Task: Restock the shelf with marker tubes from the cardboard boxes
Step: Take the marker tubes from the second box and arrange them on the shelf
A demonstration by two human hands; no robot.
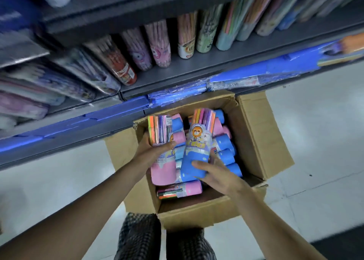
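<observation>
An open cardboard box [262,139] sits on the floor below the shelf, filled with several pink and blue marker tubes. My left hand [152,151] grips a pink-based marker tube [162,169] around its middle, holding it upright over the box. My right hand [213,171] holds a blue-based marker tube [197,151] with a cartoon label, fingers wrapped around its lower end. Both tubes stand side by side above the box's contents. A pink tube [180,190] lies flat at the box's near end. The grey shelf [197,70] above carries a row of tilted tubes.
Blue-wrapped packages [177,94] lie along the lower shelf edge just behind the box. Flat stationery packs [39,86] fill the shelf's left part. Pale tiled floor [325,141] lies to both sides of the box. My patterned trousers [141,238] show at the bottom.
</observation>
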